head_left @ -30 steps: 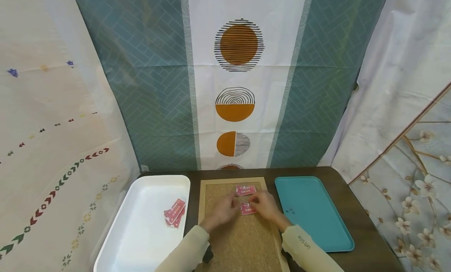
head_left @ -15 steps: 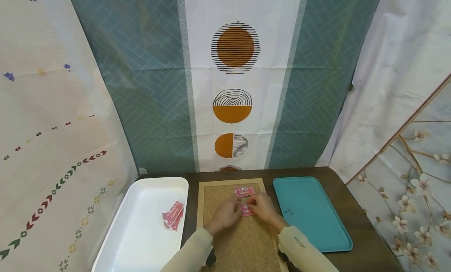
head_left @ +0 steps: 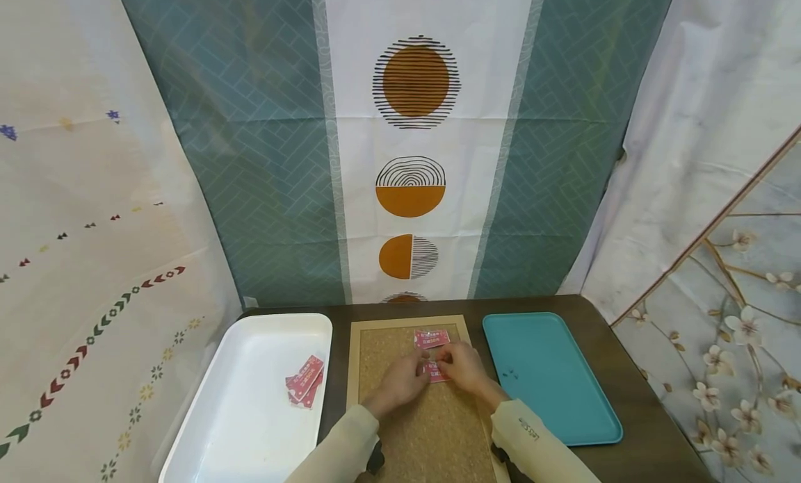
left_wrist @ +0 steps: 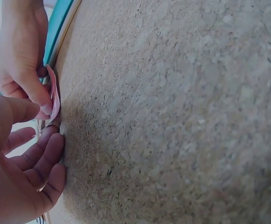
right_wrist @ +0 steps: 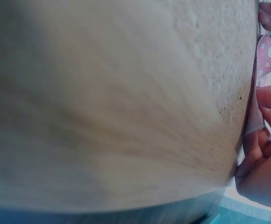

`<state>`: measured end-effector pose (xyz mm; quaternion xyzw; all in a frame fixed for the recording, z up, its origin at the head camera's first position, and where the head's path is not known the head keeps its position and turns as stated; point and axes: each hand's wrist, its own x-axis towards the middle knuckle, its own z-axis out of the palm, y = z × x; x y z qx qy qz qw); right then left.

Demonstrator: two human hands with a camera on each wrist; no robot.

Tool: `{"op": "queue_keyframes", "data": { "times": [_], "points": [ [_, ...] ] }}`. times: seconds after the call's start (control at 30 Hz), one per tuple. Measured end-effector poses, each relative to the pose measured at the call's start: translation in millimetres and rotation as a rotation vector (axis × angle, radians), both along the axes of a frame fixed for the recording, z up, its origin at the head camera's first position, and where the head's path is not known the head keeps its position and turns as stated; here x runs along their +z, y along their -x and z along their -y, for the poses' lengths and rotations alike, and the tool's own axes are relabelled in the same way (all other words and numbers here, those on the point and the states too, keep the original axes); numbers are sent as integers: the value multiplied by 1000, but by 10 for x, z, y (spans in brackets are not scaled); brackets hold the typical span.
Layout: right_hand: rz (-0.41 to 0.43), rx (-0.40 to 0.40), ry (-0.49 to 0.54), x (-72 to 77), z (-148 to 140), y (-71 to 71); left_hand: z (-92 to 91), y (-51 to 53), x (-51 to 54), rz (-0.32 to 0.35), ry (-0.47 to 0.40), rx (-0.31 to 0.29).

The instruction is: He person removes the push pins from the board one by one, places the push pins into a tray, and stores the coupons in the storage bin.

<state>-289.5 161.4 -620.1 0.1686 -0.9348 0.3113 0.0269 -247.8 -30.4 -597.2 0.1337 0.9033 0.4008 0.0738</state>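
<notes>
A pink printed paper coupon [head_left: 436, 374] lies low over the cork board [head_left: 432, 434]. My right hand [head_left: 464, 367] pinches its right part; in the right wrist view the coupon [right_wrist: 265, 58] bends up off the cork. My left hand [head_left: 402, 379] is at the coupon's left end, fingers bent. In the left wrist view, the left hand [left_wrist: 21, 158] has its thumb apart from the other fingers, with fingertips close to the coupon [left_wrist: 55, 93]; whether they grip it is unclear. Just beyond, a second pink coupon [head_left: 432, 338] lies flat near the board's top edge.
On the left, a white tray [head_left: 250, 399] holds several pink coupons [head_left: 304, 382] in a loose pile. A teal tray [head_left: 553, 379] with a few small dark items [head_left: 510, 374] stands to the right. Both trays and the board rest on a dark table [head_left: 644, 413].
My left hand has closed in slightly on the coupon's left end. The right hand stays at its right side. The head view has shifted slightly.
</notes>
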Motion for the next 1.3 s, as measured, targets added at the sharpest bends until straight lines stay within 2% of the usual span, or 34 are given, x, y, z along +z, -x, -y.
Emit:
{"op": "queue_keyframes", "data": {
  "times": [0.3, 0.47, 0.7, 1.03, 1.3],
  "points": [
    [25, 4, 3, -17, -5, 12, -19, -4, -54, 21, -42, -2],
    [26, 8, 4, -19, -10, 26, -38, 15, -81, 1, -31, -4],
    [44, 29, 26, 2, -9, 29, -39, 29, -81, 31, -61, 9],
    [90, 26, 49, 15, -9, 40, -21, 49, -135, -38, -111, 10],
    [137, 14, 55, 22, -18, 45, -11, 64, -113, 45, -153, 34]
  ]
}}
